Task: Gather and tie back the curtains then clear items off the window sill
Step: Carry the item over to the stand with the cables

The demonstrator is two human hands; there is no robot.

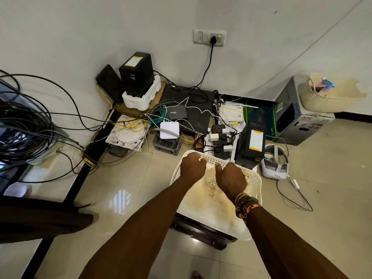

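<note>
Nearest me, the person's two forearms reach down and forward, the right one wearing woven wristbands (246,205). Under them a white lattice basket (254,179) sits on a low dark bench (201,233), overhanging its near edge. Both hands are inside the basket at its far end. The left hand (192,167) has its fingers (202,159) curled at the far rim, and the right hand (233,177) has its fingers (218,166) curled just beside a clear object (211,181) lying on the basket's stained bottom. I cannot tell whether either hand actually grips anything.

Beyond the bench, on the floor, lie a white headset (274,165), a loaded power strip (220,140) and a tangle of network boxes and cables. A second basket (330,97) rests on a cardboard box (302,121) toward the far right, by the wall. A wall socket (209,37) sits above it all.

No curtain or window sill is in sight, so I cannot say whether the tying back is done. My guess is that the clearing stage is under way, with the basket taking what comes off the sill. How much remains there I cannot judge.
</note>
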